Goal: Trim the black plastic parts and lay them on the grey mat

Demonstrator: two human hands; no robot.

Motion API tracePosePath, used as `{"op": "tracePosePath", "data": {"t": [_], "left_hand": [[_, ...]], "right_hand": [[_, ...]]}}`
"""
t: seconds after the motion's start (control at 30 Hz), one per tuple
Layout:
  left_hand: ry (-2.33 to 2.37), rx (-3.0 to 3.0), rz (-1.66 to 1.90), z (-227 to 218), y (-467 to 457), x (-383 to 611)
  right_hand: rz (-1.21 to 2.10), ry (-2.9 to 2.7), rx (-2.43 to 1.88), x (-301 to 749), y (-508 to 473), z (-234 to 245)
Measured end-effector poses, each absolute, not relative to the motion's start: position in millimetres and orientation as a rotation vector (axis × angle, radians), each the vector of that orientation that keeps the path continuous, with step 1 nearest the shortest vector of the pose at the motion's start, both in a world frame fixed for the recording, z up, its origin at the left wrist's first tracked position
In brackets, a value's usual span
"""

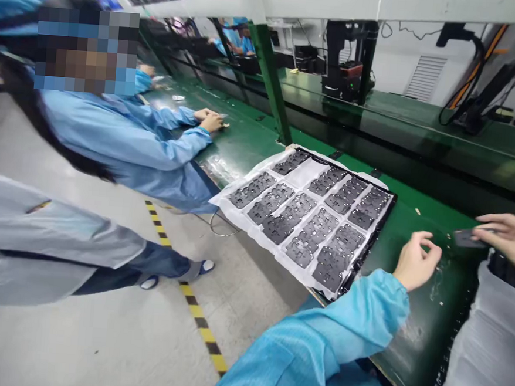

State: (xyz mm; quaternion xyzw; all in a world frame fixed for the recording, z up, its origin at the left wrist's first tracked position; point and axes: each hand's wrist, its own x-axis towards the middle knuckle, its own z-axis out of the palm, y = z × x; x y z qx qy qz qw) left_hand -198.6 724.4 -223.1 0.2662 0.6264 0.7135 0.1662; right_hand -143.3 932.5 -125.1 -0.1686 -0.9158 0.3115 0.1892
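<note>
At the right, my right hand (510, 235) grips a small dark flat plate (465, 238) between thumb and fingers, over the green workbench (426, 299). My left hand (417, 262) is just left of it, thumb and fingertips curled together in a pinch. Anything between those fingertips is too small to make out. Left of my left hand lies a black tray (381, 222) lined with white sheet (305, 174). Several dark perforated plates (298, 210) lie in rows on it, with one bare white gap in the back row.
A second tray (512, 272) with a translucent grey cover (489, 350) stands at the lower right. Co-workers in blue smocks (146, 144) sit along the bench at left. A green post (269, 82) rises behind the tray. Another person in grey (51, 243) stands in the aisle.
</note>
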Motion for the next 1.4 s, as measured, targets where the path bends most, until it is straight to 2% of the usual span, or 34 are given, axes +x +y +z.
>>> {"op": "tracePosePath", "data": {"t": [0.03,0.1,0.2,0.4,0.57,1.0,1.4], "left_hand": [[1.722,0.743,2.072,-223.8,724.3,-199.8],[1.651,0.760,2.117,-227.2,724.5,-201.4],[1.640,0.707,2.173,-234.3,726.8,-202.4],[1.418,0.577,2.110,-244.1,735.2,-201.7],[1.554,0.549,2.237,-244.9,736.7,-200.2],[1.610,0.546,2.248,-250.0,738.6,-200.1],[1.635,0.623,2.276,-236.7,733.1,-180.7]], "right_hand": [[1.098,-2.574,-0.441,-137.1,909.5,-133.4],[1.323,-2.541,-0.363,-126.9,867.0,-155.0],[1.437,-2.360,-0.436,-120.4,830.5,-186.6],[1.438,-1.961,-0.658,-113.5,832.6,-214.1],[1.586,-1.864,-0.594,-110.2,832.6,-220.5],[1.600,-1.853,-0.527,-107.1,831.7,-226.7],[1.630,-1.866,-0.577,-106.7,832.7,-224.7]]}}
